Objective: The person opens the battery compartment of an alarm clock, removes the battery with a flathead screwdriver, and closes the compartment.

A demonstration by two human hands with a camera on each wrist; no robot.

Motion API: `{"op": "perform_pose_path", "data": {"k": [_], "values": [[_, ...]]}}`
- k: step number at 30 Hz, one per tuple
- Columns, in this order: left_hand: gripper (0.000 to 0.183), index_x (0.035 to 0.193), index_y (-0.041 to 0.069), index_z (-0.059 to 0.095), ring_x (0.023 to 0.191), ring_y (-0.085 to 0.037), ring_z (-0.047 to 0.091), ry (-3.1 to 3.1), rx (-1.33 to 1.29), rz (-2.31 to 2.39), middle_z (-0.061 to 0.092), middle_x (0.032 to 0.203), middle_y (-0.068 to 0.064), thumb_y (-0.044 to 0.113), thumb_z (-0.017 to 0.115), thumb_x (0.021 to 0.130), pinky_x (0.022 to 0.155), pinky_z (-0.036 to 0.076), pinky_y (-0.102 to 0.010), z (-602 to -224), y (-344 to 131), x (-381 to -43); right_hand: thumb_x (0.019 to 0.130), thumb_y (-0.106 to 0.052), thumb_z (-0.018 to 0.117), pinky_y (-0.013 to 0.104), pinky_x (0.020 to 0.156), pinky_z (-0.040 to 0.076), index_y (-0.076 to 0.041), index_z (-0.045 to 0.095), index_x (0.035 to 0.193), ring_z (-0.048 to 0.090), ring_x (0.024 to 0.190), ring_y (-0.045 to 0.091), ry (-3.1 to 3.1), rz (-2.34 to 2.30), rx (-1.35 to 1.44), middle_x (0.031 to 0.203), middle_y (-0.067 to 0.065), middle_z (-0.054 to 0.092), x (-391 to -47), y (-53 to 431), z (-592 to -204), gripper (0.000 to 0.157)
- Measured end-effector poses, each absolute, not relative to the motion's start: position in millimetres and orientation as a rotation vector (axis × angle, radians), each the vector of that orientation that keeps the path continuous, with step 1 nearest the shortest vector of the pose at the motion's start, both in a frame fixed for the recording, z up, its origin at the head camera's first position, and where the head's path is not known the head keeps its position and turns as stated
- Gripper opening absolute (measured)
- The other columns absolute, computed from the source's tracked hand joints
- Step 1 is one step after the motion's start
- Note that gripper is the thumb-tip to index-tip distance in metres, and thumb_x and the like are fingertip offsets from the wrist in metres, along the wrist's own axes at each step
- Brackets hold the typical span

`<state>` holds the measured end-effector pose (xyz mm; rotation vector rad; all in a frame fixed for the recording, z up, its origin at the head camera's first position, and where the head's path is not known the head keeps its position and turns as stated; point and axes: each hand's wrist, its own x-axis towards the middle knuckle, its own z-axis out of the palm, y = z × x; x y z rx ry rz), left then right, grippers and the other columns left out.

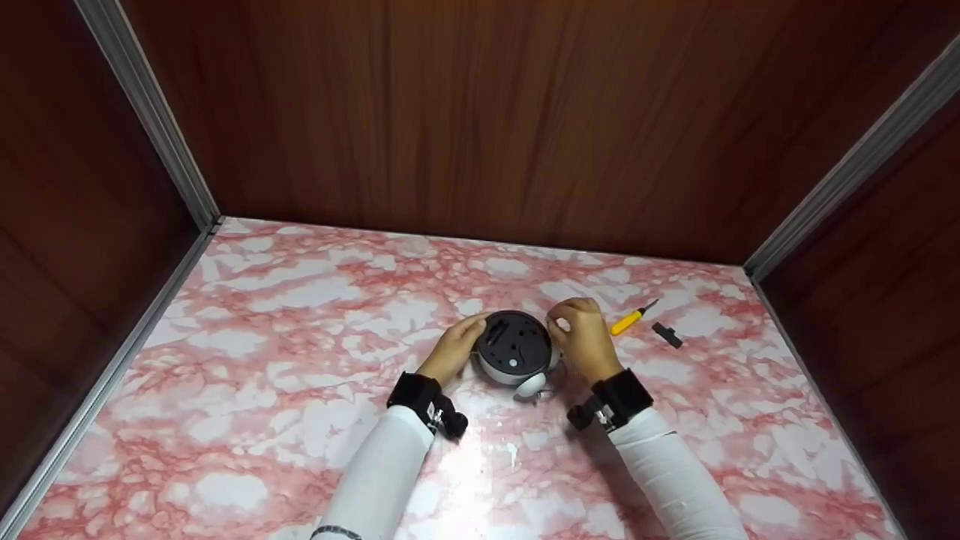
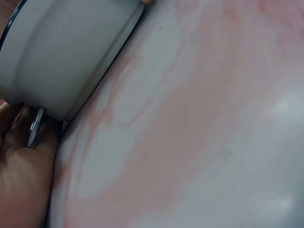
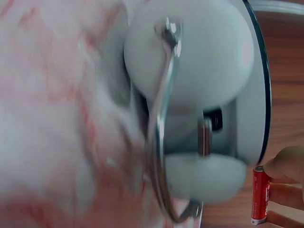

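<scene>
One alarm clock [image 1: 513, 343], head view, lies back upward on the desk [image 1: 270, 405], its presumed cover [image 1: 667, 335] detached. Left wrist: fingers of the left hand [image 2: 26, 178] curve around its side. Right wrist: fingers of the right hand [image 3: 288, 191] pinch a battery [image 3: 259, 195] outside the clock; refitting the cover seemingly remains.

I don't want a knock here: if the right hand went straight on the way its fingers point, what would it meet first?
Probably the alarm clock, at its right-hand edge: the right hand points toward it, pinching a red battery. Any gap is hard to judge.
</scene>
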<state>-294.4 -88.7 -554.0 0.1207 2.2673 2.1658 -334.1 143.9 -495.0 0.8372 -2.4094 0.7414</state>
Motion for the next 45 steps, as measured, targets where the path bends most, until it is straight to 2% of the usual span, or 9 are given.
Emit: {"op": "perform_pose_path", "data": {"k": [13, 22, 26, 35, 39, 45], "values": [[0.043, 0.145, 0.001, 0.053, 0.146, -0.034, 0.036, 2.263, 0.11, 2.161, 0.048, 0.153, -0.017, 0.023, 0.047, 0.109, 0.123, 0.024, -0.047, -556, -89, -296, 0.081, 0.007, 0.075, 0.05, 0.089, 0.048, 0.0, 0.074, 0.08, 0.061, 0.092, 0.041, -2.438, 0.662, 0.857, 0.087, 0.015, 0.071, -354, 175, -502, 0.007], [0.042, 0.143, -0.002, 0.055, 0.143, -0.033, 0.04, 2.234, 0.141, 2.217, 0.052, 0.148, -0.019, 0.022, 0.049, 0.108, 0.121, 0.027, -0.045, -557, -88, -296, 0.085, 0.005, 0.072, 0.048, 0.089, 0.048, 0.002, 0.075, 0.08, 0.059, 0.094, 0.04, -2.519, 0.65, 0.783, 0.086, 0.015, 0.07, -360, 189, -505, 0.007], [0.042, 0.143, 0.001, 0.055, 0.144, -0.032, 0.04, 2.213, 0.104, 2.216, 0.051, 0.149, -0.017, 0.023, 0.048, 0.108, 0.122, 0.026, -0.045, -556, -88, -295, 0.087, 0.005, 0.07, 0.046, 0.089, 0.047, 0.002, 0.075, 0.08, 0.057, 0.094, 0.039, -2.552, 0.639, 0.75, 0.087, 0.016, 0.07, -365, 191, -504, 0.009], [0.041, 0.144, 0.005, 0.056, 0.145, -0.031, 0.039, 2.184, 0.096, 2.216, 0.051, 0.151, -0.014, 0.025, 0.048, 0.109, 0.122, 0.025, -0.046, -557, -87, -297, 0.079, 0.008, 0.073, 0.044, 0.076, 0.05, 0.001, 0.072, 0.075, 0.055, 0.085, 0.036, -2.617, 0.549, 0.716, 0.081, 0.013, 0.065, -378, 201, -507, 0.008], [0.04, 0.144, 0.008, 0.057, 0.144, -0.029, 0.039, 2.206, 0.094, 2.195, 0.052, 0.15, -0.011, 0.026, 0.048, 0.109, 0.122, 0.025, -0.045, -557, -88, -296, 0.079, 0.008, 0.074, 0.046, 0.077, 0.049, 0.001, 0.072, 0.075, 0.057, 0.083, 0.038, -2.617, 0.508, 0.735, 0.079, 0.014, 0.066, -385, 207, -507, 0.009], [0.04, 0.144, 0.006, 0.057, 0.144, -0.028, 0.04, 2.213, 0.126, 2.192, 0.053, 0.149, -0.012, 0.024, 0.048, 0.109, 0.122, 0.027, -0.042, -556, -90, -296, 0.074, 0.01, 0.071, 0.048, 0.077, 0.048, 0.002, 0.071, 0.071, 0.056, 0.08, 0.04, -2.622, 0.433, 0.752, 0.074, 0.014, 0.064, -392, 215, -508, 0.009]]}}
